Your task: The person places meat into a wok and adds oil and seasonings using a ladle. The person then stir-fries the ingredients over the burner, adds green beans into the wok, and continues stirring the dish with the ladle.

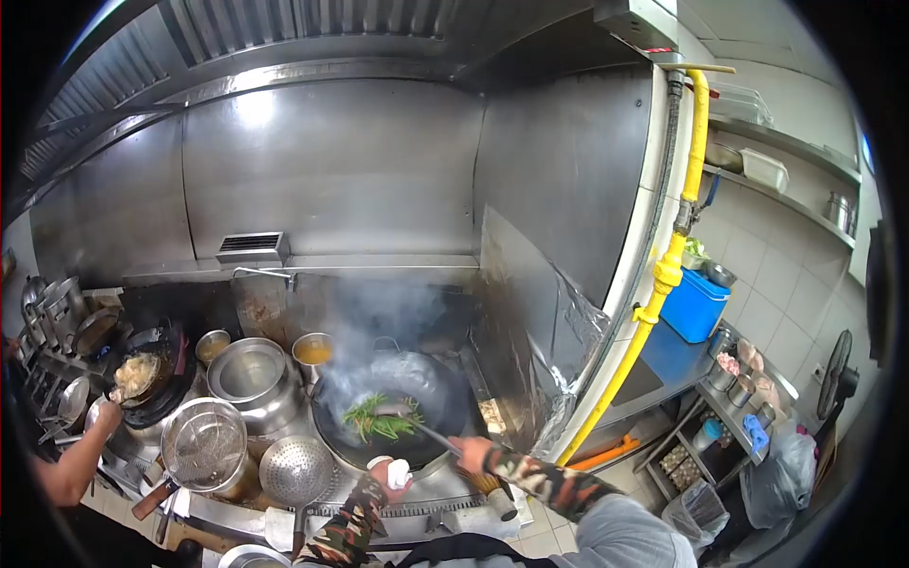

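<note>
A large black wok (440, 379) sits on the stove in front of me, with smoke rising from it. Long green vegetables, perhaps green beans (365, 417), lie in its bottom. My right hand (471, 454) is wrapped round the handle of a ladle (396, 409), whose bowl rests among the greens. At the wok's near rim, my left hand (386, 476) is closed on a folded white cloth (398, 473). Whether the cloth covers a wok handle is hidden.
To the left stand a perforated skimmer (295, 469), a wire strainer (202, 450), a metal pot (248, 371) and a container of yellowish liquid (312, 350). Another person's hand (109, 414) is near food in a second wok (142, 407). A yellow pipe (668, 275) runs down the right side.
</note>
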Demonstrator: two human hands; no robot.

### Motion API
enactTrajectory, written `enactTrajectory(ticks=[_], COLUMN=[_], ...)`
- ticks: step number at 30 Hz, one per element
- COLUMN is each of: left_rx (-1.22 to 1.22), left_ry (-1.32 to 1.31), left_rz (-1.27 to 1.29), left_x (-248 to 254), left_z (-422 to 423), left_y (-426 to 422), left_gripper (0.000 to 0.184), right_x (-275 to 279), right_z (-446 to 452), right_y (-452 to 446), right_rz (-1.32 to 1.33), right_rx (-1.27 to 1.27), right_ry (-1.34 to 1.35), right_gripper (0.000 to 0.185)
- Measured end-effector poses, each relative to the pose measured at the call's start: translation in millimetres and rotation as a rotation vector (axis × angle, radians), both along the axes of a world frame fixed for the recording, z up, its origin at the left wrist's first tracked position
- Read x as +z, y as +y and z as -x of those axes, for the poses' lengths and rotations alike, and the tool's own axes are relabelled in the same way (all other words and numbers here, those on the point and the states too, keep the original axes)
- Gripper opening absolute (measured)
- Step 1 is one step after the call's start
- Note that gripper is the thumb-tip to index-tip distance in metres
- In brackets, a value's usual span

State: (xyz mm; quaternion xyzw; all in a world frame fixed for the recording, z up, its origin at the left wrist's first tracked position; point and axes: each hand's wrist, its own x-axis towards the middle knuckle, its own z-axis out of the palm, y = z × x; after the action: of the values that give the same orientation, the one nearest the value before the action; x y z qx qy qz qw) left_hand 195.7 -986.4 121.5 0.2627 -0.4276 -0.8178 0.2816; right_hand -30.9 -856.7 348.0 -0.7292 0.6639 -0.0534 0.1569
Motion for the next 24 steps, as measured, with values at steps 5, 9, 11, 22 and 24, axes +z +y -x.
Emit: enactTrajectory(ticks=[5, 9, 11, 22, 24], left_rx=[-0.141, 0.031, -0.066, 0.122, 0.031], left_ry=[-0.088, -0.149, 0.046, 0.064, 0.084], left_rz=[0.111, 0.727, -0.332, -0.809, -0.622], left_x=[10, -48, 27, 113, 128], left_z=[-7, -5, -11, 9, 8], left_y=[-3, -22, 15, 74, 96], left_gripper=[0.014, 0.017, 0.02, 0.02, 0.023], right_x=[43, 11, 25, 61, 98], right_z=[13, 9, -13, 53, 58], right_y=[51, -26, -40, 86, 96], right_rz=[-0.031, -0.007, -0.057, -0.08, -0.17], right_rx=[0.033, 0.004, -0.111, 0.232, 0.307], right_ry=[-0.005, 0.187, 0.047, -0.108, -0.089], right_gripper=[0.045, 0.042, 0.039, 0.06, 0.067])
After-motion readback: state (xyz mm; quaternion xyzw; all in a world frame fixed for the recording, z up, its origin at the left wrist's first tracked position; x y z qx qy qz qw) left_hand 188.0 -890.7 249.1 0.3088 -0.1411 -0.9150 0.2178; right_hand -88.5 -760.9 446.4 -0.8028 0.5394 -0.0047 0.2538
